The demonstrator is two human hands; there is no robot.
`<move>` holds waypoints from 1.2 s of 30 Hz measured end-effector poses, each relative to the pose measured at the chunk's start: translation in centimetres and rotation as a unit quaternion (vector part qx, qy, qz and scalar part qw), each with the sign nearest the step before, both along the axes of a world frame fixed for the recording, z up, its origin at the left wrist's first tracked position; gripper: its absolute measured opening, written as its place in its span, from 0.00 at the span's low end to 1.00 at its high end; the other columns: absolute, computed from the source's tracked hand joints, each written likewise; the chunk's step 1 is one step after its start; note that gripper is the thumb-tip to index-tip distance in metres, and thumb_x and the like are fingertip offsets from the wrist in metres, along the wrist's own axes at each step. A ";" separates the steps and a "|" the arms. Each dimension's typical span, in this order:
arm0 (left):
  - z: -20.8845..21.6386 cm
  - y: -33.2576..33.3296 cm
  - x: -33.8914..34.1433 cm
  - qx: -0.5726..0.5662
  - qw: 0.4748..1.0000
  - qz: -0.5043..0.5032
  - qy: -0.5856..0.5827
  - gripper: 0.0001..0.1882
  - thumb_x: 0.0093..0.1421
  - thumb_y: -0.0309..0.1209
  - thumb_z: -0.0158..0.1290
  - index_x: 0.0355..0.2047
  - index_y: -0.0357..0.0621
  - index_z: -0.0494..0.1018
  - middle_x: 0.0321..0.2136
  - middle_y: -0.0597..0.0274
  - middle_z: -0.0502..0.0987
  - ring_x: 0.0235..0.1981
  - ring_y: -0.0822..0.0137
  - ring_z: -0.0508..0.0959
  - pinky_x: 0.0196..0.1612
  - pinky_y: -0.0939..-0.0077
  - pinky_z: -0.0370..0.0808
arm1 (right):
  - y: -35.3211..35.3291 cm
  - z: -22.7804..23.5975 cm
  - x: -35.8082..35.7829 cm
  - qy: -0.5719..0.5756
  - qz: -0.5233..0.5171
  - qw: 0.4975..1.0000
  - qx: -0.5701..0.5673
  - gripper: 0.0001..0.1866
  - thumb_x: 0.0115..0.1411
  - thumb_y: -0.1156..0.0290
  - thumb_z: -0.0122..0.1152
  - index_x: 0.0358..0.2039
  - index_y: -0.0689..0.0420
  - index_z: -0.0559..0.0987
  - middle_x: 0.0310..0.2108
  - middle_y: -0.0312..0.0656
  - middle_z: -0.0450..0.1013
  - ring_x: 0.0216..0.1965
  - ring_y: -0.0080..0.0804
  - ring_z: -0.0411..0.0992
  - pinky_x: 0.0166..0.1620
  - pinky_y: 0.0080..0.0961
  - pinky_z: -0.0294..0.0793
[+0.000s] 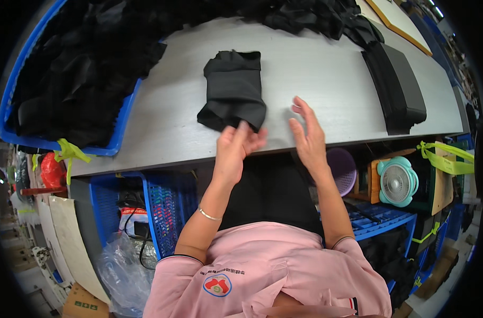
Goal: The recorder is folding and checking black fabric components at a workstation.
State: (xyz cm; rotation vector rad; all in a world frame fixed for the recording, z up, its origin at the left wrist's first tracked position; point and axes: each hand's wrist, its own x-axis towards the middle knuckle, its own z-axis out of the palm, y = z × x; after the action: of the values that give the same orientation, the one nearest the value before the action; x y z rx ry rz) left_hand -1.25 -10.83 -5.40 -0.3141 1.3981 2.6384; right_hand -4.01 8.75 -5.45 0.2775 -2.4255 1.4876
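A folded black fabric piece (234, 87), looking like a flat sleeve with loose open ends, lies on the grey-white table in front of me. At its near edge is my left hand (235, 151), fingers bent and slightly blurred, with the fingertips gripping that edge. To the right of the fabric, my right hand (309, 135) hovers over the table's front edge. Its fingers and thumb are apart and nothing is in them.
A blue crate (127, 114) heaped with black fabric stands at the left. More black fabric (305, 18) is piled along the back. At the right is a neat black stack (398, 87). Below the table are a teal fan (397, 182), a purple basket (341, 170) and blue crates (155, 212).
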 end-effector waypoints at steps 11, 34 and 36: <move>5.6 -0.4 1.9 -0.595 0.722 0.099 0.338 0.10 0.50 0.22 0.66 0.33 0.41 0.81 0.30 0.65 0.79 0.33 0.66 0.76 0.37 0.73 0.74 | 0.0 1.8 5.3 0.217 -0.092 0.967 0.092 0.13 0.61 0.79 0.60 0.47 0.64 0.77 0.46 0.50 0.76 0.50 0.48 0.73 0.57 0.41 0.68; 4.4 6.1 9.4 -0.328 0.842 -0.213 0.371 0.12 0.48 0.21 0.64 0.35 0.39 0.80 0.31 0.60 0.80 0.34 0.61 0.78 0.38 0.72 0.75 | -5.0 2.0 -4.3 -0.249 -0.045 0.741 -0.622 0.24 0.69 0.60 0.50 0.62 0.56 0.65 0.55 0.40 0.69 0.53 0.30 0.69 0.54 0.27 0.71; 5.5 5.1 8.2 -0.354 0.831 -0.157 0.399 0.14 0.49 0.23 0.65 0.38 0.40 0.79 0.37 0.59 0.79 0.39 0.60 0.77 0.42 0.70 0.74 | -4.2 2.2 -3.9 -0.234 -0.021 0.760 -0.606 0.28 0.69 0.60 0.51 0.66 0.56 0.61 0.59 0.41 0.66 0.55 0.31 0.68 0.57 0.29 0.70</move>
State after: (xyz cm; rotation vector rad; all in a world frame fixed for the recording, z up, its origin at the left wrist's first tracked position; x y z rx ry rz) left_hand 6.98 -5.78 0.08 0.9952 2.3663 1.9011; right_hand -7.89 4.51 -3.22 -0.4784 -1.1484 2.9285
